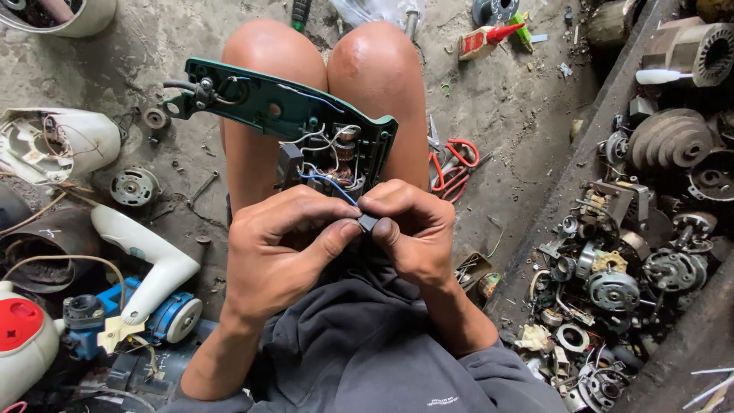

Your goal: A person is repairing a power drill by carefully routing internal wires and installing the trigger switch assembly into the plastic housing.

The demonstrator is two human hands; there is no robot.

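Your left hand (287, 245) and right hand (413, 229) meet in front of your chest, fingertips pinched together on a small black part (368, 222) held between both thumbs. Both hands are closed narrow around it, fingers curled in.

A blue wire (325, 183) runs from the pinch up into the open green housing (283, 115) that lies across your knees (325, 69). The housing's long axis runs from upper left to lower right: its narrow handle end points toward your left, with a black cord stub there, and its wide end, with the exposed wiring and small motor, sits just above your hands.

To your right on the floor lie red-handled pliers (455, 164), and farther right a trough holds a heap of motor parts (619, 283). To your left sit a white hair dryer (141, 260) and a blue motor unit (164, 313).
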